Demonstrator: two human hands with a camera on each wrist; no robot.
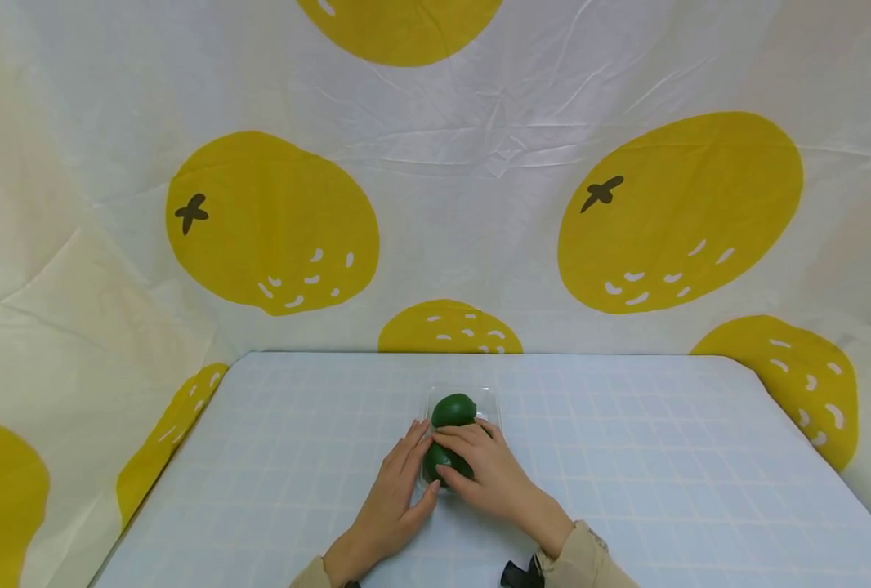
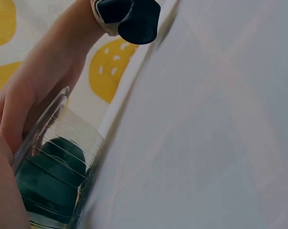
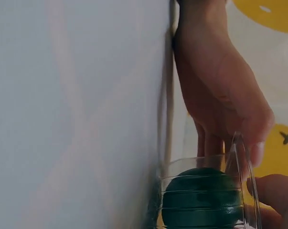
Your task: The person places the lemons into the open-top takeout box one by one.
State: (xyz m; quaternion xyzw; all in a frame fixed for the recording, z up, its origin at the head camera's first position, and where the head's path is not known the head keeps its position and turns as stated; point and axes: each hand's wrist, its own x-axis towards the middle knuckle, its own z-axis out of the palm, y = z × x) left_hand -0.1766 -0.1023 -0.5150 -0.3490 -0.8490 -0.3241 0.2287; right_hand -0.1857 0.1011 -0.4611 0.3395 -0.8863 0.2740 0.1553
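A clear plastic box (image 1: 489,400) stands on the table and holds smooth dark green oval fruits that look like avocados. One fruit (image 1: 453,410) lies at the far end, and another (image 1: 446,464) at the near end is partly covered by fingers. My left hand (image 1: 395,494) lies along the box's left side, its fingers extended and its thumb apart. Over the box reaches my right hand (image 1: 490,469), fingers across the fruits and thumb over the near one. Through the ribbed wall, green fruit (image 3: 201,198) shows in the right wrist view. Contact under the right fingers is hidden.
A pale blue checked cloth (image 1: 663,457) covers the table. Behind it hangs a white sheet (image 1: 465,220) printed with large yellow fruits. Dark devices are strapped at the wrists, one of them (image 1: 521,574) below the right sleeve.
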